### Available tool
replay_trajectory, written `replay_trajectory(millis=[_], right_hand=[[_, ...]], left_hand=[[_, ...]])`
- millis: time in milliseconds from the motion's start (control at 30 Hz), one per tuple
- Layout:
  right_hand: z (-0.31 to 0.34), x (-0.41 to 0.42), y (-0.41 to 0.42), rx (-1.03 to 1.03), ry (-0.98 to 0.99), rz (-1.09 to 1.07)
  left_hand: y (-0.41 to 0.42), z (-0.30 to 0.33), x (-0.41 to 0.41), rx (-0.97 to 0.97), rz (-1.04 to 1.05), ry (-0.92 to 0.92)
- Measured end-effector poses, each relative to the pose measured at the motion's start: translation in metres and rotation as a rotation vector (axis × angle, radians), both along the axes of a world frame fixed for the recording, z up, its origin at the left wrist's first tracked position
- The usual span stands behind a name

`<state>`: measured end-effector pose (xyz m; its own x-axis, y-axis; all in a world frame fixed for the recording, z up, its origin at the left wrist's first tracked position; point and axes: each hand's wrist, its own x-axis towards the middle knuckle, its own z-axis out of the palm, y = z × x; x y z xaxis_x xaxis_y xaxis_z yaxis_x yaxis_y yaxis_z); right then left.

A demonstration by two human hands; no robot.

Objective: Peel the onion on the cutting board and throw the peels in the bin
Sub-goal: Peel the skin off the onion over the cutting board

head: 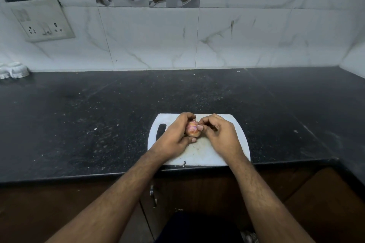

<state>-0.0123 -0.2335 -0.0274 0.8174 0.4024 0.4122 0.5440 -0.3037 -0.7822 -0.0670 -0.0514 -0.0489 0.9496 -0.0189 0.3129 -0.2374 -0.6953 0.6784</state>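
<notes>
A small pinkish-purple onion (192,128) is held just above the white cutting board (233,124), which lies at the front edge of the black counter. My left hand (175,134) wraps around the onion from the left and underneath. From the right, my right hand (217,132) has its thumb and fingertips pinched against the onion's skin. Most of the onion is hidden by the fingers. No bin is in view.
The black stone counter (98,114) runs left and right, with a marble-tiled wall behind it and a side wall at far right. A white holder (13,70) sits at the back left. A socket panel (42,20) is on the wall. Brown cabinet doors (325,203) are below.
</notes>
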Motion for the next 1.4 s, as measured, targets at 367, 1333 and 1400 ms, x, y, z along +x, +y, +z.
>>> replay_trajectory(millis=[367, 1333, 1400], right_hand=[[0.0, -0.001, -0.002, -0.046, -0.028, 0.028], [0.003, -0.006, 0.0, -0.06, -0.093, 0.057], [0.003, -0.004, 0.0, -0.053, -0.079, 0.082]], left_hand=[[0.001, 0.002, -0.001, -0.066, -0.005, -0.038], [0.001, 0.009, -0.004, -0.232, 0.001, 0.024], [0.0, 0.01, -0.004, -0.22, -0.014, 0.03]])
